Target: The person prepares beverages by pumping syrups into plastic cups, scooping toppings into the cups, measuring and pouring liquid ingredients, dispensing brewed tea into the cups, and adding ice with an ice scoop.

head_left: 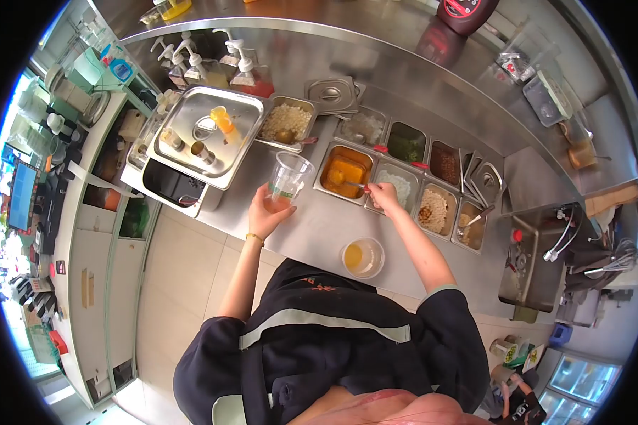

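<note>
The left hand (269, 212) wraps round a cup (291, 171) near the frame's centre; the right hand (383, 197) grips a spoon (359, 185) dipping into the orange pan (322, 166) just above centre. Lower centre, a tub (378, 261) stands on the counter (312, 234).

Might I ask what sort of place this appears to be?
Most likely the prep counter of a drinks or dessert shop, judging by the food-filled steel tubs, the pump bottles and the clear plastic cup in the left hand.
</note>
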A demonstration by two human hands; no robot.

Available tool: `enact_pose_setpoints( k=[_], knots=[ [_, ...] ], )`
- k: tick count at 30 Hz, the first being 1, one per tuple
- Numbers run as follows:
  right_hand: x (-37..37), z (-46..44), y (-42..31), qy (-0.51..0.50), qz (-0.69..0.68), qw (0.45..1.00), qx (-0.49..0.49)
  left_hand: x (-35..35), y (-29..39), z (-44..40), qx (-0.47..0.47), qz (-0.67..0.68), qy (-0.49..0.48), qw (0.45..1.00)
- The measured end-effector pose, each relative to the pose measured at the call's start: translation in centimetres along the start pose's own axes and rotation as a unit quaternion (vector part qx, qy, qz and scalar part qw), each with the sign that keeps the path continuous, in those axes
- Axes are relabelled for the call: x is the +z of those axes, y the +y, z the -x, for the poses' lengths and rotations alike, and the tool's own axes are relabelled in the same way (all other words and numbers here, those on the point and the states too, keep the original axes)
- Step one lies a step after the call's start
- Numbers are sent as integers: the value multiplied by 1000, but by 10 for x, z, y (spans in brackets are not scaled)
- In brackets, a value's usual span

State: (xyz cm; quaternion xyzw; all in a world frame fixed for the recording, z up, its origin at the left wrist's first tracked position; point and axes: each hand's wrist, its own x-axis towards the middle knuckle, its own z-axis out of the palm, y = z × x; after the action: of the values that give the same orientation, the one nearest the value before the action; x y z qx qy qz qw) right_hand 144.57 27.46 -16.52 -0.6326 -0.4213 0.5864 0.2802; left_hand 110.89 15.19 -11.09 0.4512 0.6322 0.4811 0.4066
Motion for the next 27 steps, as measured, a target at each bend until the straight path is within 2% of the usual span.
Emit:
enact_pose_setpoints(
  k=[1,4,5,7,10,14,17,20,21,25,27],
  knots=[
    [-2,2,-3,-6,-16,1000,6,1,-7,-3,17,-27,14,999],
    [2,5,-9,55,137,986,-80,3,-18,-10,29,-59,25,998],
    [6,3,-9,80,221,956,-174,3,-20,-10,23,-53,25,998],
    [14,-6,-4,126,375,848,-352,4,-16,-8,11,-41,22,999],
    [27,-6,2,119,397,857,-306,3,-18,-8,14,-54,25,998],
    [33,-4,10,68,363,877,-306,-4,-21,-2,5,-41,28,999],
    [34,-3,11,60,317,917,-235,-8,-21,1,-6,-25,33,999],
    [27,-2,6,29,148,986,-74,-10,-13,4,-17,4,39,999],
    [26,0,6,34,141,984,-99,-11,-12,5,-16,12,43,999],
    [3,1,-6,26,101,993,-63,-12,-20,3,-9,18,44,999],
    [-9,9,-22,27,105,991,-81,-10,-27,3,3,14,44,999]
  ],
)
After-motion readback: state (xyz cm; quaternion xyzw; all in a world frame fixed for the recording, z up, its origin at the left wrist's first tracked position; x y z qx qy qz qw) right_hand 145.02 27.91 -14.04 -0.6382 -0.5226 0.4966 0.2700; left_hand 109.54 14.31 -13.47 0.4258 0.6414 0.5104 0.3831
